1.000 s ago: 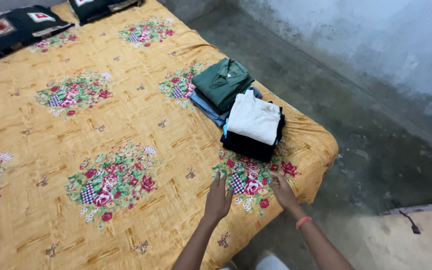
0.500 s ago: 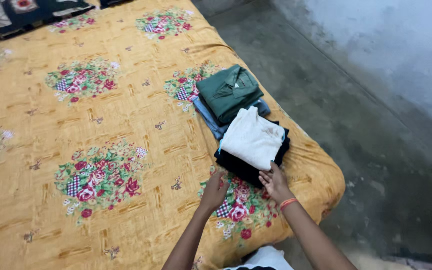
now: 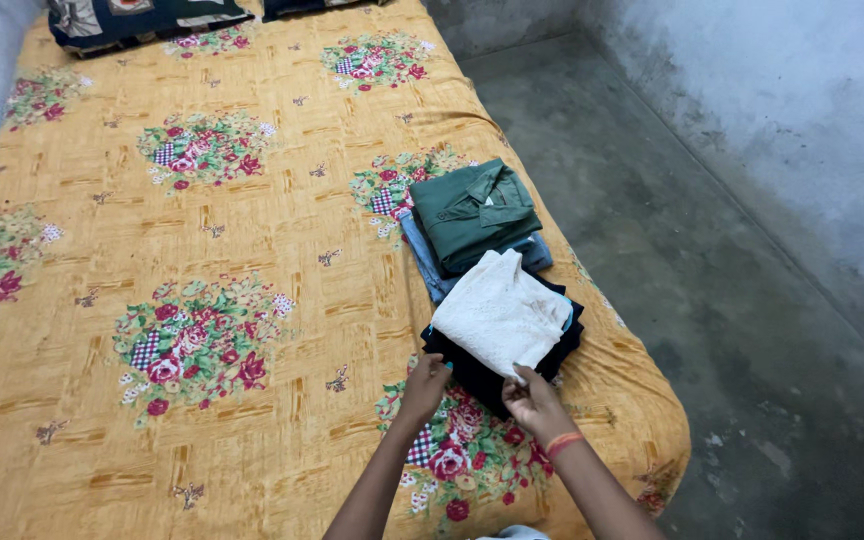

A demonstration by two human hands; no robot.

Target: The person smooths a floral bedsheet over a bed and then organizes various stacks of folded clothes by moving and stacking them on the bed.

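Observation:
A folded white garment (image 3: 500, 312) lies on top of a folded black garment (image 3: 482, 378) near the bed's right edge. Behind it sits a folded green shirt (image 3: 474, 210) on folded blue cloth (image 3: 425, 262). My left hand (image 3: 423, 388) touches the near left edge of the black garment. My right hand (image 3: 534, 400), with an orange band on its wrist, has its fingers on the near edge of the same pile, under the white garment's corner. Whether either hand grips the cloth is hard to tell.
The piles rest on a bed covered by a yellow floral sheet (image 3: 202, 250). Dark patterned pillows (image 3: 142, 18) lie at the far end. A grey concrete floor (image 3: 752, 300) runs along the bed's right side, with a pale wall (image 3: 802, 100) beyond.
Both hands have moved forward from the bare sheet to the near edge of the black and white pile. The view has shifted closer to the bed.

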